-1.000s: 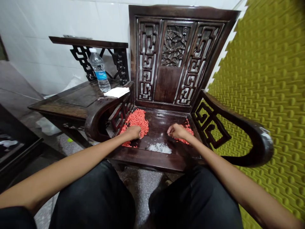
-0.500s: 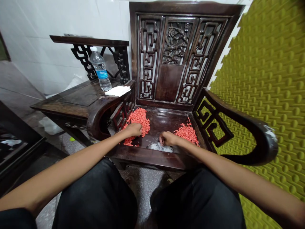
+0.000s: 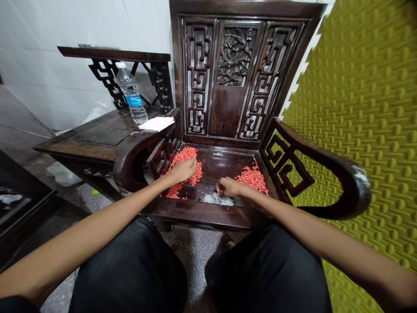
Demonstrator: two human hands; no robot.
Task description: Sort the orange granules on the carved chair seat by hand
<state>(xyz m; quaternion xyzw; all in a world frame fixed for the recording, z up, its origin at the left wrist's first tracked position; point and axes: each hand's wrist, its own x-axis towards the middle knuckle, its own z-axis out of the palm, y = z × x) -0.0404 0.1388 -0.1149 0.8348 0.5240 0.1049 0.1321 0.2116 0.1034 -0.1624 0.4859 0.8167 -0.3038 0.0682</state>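
On the seat of a dark carved wooden chair (image 3: 216, 158) lie two heaps of small red-orange pieces. My left hand (image 3: 185, 170) is over the left heap (image 3: 186, 153), its fingers curled in and pressed together. Whatever it may pinch is hidden. My right hand (image 3: 228, 187) is closed as well, fingertips curled under, just above a small heap of white bits (image 3: 215, 199) by the seat's front edge. What is in its fingers is too small to make out. The right heap of red-orange pieces (image 3: 254, 179) lies beyond my right wrist.
A side table (image 3: 94, 134) at the left bears a water bottle (image 3: 132, 95) and folded white paper (image 3: 157, 124). The chair's curved armrests (image 3: 353, 182) flank the seat. A yellow-green textured mat (image 3: 368, 108) stands along the right side.
My left hand has moved up and back over the left heap. My right hand stays by the white bits, with its fingers still curled. The whole view has shifted slightly.
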